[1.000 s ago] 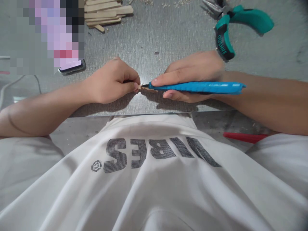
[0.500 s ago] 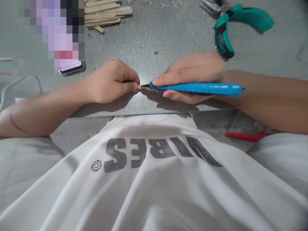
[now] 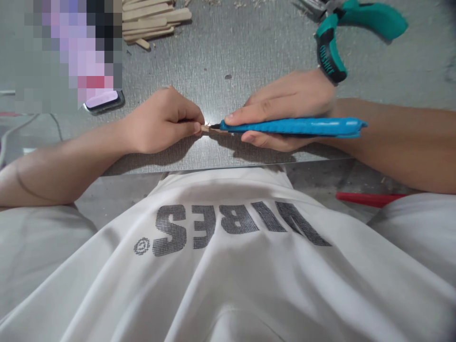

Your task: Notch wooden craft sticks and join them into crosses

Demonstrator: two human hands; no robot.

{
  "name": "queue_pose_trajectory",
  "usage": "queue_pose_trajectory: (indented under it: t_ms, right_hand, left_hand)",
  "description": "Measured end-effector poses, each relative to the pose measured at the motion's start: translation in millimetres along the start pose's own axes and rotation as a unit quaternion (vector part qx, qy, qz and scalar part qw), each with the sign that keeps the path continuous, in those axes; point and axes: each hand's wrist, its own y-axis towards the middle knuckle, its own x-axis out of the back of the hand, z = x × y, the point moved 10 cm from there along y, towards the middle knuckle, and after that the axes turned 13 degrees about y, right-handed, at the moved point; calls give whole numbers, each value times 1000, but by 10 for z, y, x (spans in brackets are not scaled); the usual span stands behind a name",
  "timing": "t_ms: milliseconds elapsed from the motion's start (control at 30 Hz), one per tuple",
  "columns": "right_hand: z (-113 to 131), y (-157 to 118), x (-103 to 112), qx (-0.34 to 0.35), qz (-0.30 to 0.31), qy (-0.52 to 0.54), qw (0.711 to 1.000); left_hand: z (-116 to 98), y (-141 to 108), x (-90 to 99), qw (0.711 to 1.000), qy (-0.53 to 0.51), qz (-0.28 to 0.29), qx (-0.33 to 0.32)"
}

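Note:
Near the table's front edge, my left hand (image 3: 164,121) is closed, its thumb and forefinger pinching the end of a small wooden stick (image 3: 217,130). My right hand (image 3: 285,111) wraps round a blue-handled tool (image 3: 292,127), with the forefinger along its top and the thumb below. The tool's dark tip points left and meets the stick just beside my left fingertips. Small pale shavings lie at that spot. The exact shape of the tip is too small to tell.
Flat wooden sticks (image 3: 153,21) lie at the back left. Green-handled pliers (image 3: 331,47) rest beyond my right hand. A phone (image 3: 103,101) and a cable (image 3: 21,126) are at the left. Something red (image 3: 370,199) shows below the table edge (image 3: 213,169).
Both hands keep their holds and the tool tip stays against the stick. The tool's handle end has shifted slightly up and right; the whole view has moved a little.

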Motion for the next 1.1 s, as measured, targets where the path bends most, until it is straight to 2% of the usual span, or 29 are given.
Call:
queue_pose_trajectory:
  t_ms: [133,233,300,467,633,767,900,967,1067,1100]
  right_hand:
    - [9,-25,3,21,-11,-22,999]
    - [85,-34,82,65,-58,-21,996]
    - [123,-30,99,78,-63,-16,995]
    - [171,-8,81,45,-27,-10,999]
    - [222,-17,134,57,-55,-27,997]
    - [100,-40,73,32,-30,-33,998]
    - [135,-44,57,55,-44,-44,997]
    - [102,-6,26,22,-41,-64,997]
    - [-1,56,-92,-37,9,-68,997]
    - [-7,69,-124,-35,23,-64,997]
  left_hand:
    - [3,2,6,1000,-11,-6,-6]
    - [19,9,-6,1000,-10,-8,-10]
    - [29,11,-13,1000,-7,-8,-10]
    - [31,1,3,1000,-2,-13,-12]
    - [54,1,11,1000,-10,-22,-10]
    - [61,2,29,999,-19,-33,-9]
    - [57,-1,29,1000,-7,-16,-7]
    - [66,1,35,1000,1,-12,-7]
    - [70,7,28,1000,15,-5,-15]
    - [68,10,19,1000,15,-2,-18]
